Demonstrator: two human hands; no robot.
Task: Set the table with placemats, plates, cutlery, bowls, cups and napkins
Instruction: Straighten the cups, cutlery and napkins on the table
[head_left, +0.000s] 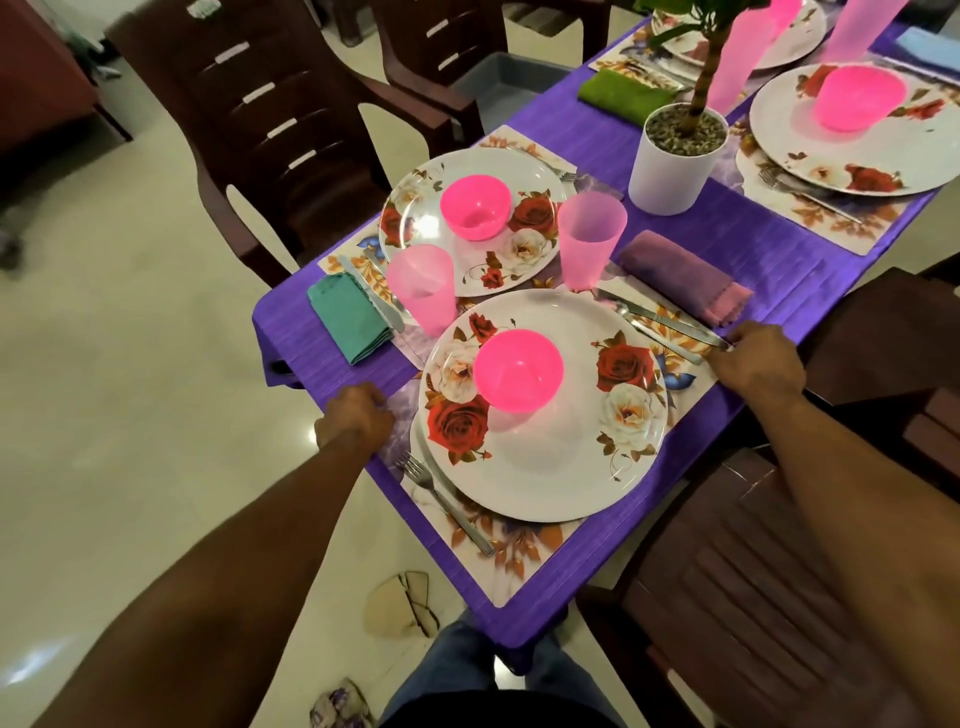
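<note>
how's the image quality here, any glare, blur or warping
Head view: wide-angle warping bends the table edge and chairs; the pink bowl is blown out and glowing; glare spots sit on the floor; the far plates and plant look soft; both hands, left and right, are slightly blurred.

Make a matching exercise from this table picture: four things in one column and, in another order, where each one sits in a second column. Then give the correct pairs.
Things
1. pink bowl
2. fork
3. purple napkin
4. green napkin

Places
A. on the placemat, left of the nearest plate
B. on the tablecloth beside the knife of the far setting
C. on the nearest plate
D. on the tablecloth beyond the right hand

Pairs: 1-C, 2-A, 3-D, 4-B
</note>
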